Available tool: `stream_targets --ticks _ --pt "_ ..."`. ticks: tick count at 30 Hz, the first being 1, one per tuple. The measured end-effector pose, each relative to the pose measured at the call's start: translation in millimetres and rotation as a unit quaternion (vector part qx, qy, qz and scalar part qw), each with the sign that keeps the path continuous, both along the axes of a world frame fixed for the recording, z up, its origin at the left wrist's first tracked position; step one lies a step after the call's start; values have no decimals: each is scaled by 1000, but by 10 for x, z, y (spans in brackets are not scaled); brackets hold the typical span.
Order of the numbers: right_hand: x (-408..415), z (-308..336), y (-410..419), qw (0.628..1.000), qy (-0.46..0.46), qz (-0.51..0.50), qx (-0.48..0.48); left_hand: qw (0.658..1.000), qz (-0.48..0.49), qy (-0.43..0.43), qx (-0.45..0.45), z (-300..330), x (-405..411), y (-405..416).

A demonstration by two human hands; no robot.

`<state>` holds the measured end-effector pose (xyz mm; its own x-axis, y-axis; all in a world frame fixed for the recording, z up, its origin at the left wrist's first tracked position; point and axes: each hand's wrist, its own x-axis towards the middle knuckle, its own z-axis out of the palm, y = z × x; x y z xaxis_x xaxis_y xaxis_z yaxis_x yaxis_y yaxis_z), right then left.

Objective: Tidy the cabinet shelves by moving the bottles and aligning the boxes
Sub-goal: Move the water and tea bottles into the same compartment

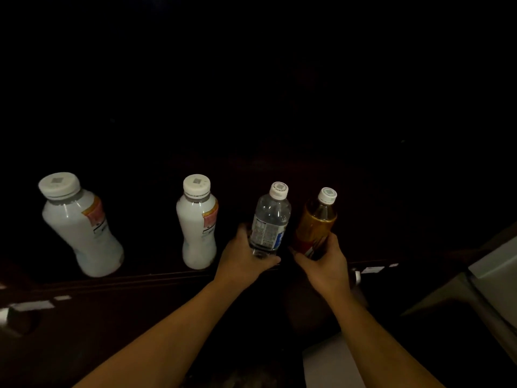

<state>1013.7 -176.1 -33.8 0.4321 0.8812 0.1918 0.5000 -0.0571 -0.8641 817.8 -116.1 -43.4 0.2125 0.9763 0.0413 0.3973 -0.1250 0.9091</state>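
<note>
Several bottles stand in a row on a dark cabinet shelf (pixel 156 278). My left hand (pixel 243 259) grips the lower part of a clear water bottle (pixel 271 217) with a white cap and a blue-and-white label. Just to its right, my right hand (pixel 324 264) holds the base of an amber tea bottle (pixel 316 222) with a white cap. Two white milky bottles with white caps stand apart from them: one (pixel 198 222) close on the left, the other (pixel 81 225) at the far left. The shelf's back is too dark to see; no boxes show.
The shelf's front edge runs below the bottles. A pale grey cabinet door or panel (pixel 492 275) angles in at the right. A light rectangular patch (pixel 327 362) lies low in the view beside my right forearm. Small bright strips (pixel 30 305) mark the lower left.
</note>
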Motion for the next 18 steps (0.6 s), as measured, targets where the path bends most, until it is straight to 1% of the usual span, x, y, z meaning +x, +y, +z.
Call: stream_targets --ticks 4,11,18 --pt "182 -25 31 999 7 46 -16 1000 18 -10 15 -9 96 -29" --pt "392 -54 54 995 23 92 -33 999 40 0 9 13 188 -70" --pt "452 -113 62 992 39 115 -37 999 41 13 0 58 170 -135"
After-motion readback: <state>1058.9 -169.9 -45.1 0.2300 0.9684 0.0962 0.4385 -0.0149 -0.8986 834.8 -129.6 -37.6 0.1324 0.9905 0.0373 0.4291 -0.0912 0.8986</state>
